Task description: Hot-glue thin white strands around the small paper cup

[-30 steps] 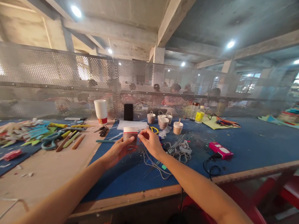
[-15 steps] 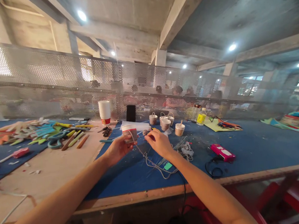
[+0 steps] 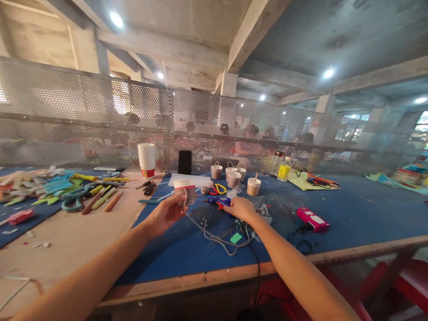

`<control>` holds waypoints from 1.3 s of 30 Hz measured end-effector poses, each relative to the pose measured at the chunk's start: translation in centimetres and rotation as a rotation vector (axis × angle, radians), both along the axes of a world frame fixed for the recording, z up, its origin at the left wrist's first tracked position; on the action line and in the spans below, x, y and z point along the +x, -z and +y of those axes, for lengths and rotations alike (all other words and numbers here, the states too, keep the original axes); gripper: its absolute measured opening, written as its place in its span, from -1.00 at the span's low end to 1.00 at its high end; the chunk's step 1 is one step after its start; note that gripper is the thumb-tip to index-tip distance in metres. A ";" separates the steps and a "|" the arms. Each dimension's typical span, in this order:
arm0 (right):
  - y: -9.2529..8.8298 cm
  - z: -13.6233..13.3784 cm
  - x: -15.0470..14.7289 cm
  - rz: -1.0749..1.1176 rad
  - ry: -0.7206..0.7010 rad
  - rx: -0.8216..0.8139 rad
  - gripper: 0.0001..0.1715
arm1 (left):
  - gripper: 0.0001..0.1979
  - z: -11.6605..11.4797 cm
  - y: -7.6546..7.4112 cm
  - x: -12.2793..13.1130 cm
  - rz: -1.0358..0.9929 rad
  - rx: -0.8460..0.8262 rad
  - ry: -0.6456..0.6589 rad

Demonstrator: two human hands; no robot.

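Observation:
My left hand (image 3: pixel 167 213) is closed around a paper cup (image 3: pixel 185 186) with a white rim and a red band. Grey cord (image 3: pixel 203 228) hangs from that cup and trails in loops over the blue table mat (image 3: pixel 162 259). To the right, my right hand (image 3: pixel 242 209) grips a blue hot glue gun (image 3: pixel 219 200) with an orange trigger, its nozzle pointing left toward the cup. Just beyond the gun lie scissors (image 3: pixel 220 188) with yellow and red handles, and a small grey ball (image 3: pixel 205 190).
Several cord-wrapped cups (image 3: pixel 234 179) stand behind my hands. A stack of paper cups (image 3: pixel 147 158) and a dark phone (image 3: pixel 185 162) are at the back. A pink device (image 3: pixel 312 219) lies at right, coloured craft pieces (image 3: pixel 47 184) at left. A perforated metal screen (image 3: pixel 98 129) borders the table.
My right hand has moved a little right and down from beside the small grey ball and now holds the glue gun. The left hand still holds the cup, turned slightly.

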State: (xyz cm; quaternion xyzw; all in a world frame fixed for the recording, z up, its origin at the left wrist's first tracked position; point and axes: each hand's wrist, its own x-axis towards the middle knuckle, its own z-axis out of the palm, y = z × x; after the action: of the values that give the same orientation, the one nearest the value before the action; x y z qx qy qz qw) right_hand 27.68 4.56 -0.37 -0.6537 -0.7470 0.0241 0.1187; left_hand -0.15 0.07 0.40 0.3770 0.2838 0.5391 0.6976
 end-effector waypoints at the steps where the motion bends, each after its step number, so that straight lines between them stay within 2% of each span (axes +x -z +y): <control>1: 0.0 0.1 0.1 0.033 0.014 0.003 -0.58 | -0.87 0.0 0.0 0.0 0.003 0.006 0.002; 4: 0.0 0.6 0.6 0.249 0.042 -0.001 -0.59 | -0.86 0.0 0.1 0.0 0.008 0.018 0.001; 7: -0.1 1.2 0.8 0.728 -0.012 0.031 -0.64 | -0.86 0.1 0.1 0.0 0.021 0.016 -0.024; 10: -0.5 1.0 0.2 1.206 -0.176 0.009 -0.53 | -0.84 0.3 0.1 0.0 0.033 0.014 -0.050; 15: -1.7 -1.3 -1.3 1.547 -0.420 -0.200 -0.56 | -0.83 0.4 0.3 0.1 0.085 0.056 -0.043; 19: -2.2 -2.7 -2.1 1.485 -0.546 -0.279 -0.67 | -0.78 0.2 0.2 0.2 0.130 0.057 -0.045; 26: -2.3 -3.7 -2.9 1.351 -0.595 -0.096 -0.58 | -0.75 0.1 0.1 0.4 0.162 0.057 -0.065; 31: -2.2 -4.6 -3.2 1.136 -0.535 -0.044 -0.58 | -0.79 0.2 0.1 0.5 0.178 0.057 -0.075; 39: -1.0 -4.9 -3.5 0.914 -0.496 0.156 -0.56 | -0.65 0.4 0.3 0.3 0.151 0.065 -0.055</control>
State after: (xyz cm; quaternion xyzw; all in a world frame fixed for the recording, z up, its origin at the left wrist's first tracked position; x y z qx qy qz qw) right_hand 24.18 -0.36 0.58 -0.3692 -0.7509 0.2783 0.4715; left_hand 0.20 0.45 0.09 0.4310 0.3281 0.5369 0.6467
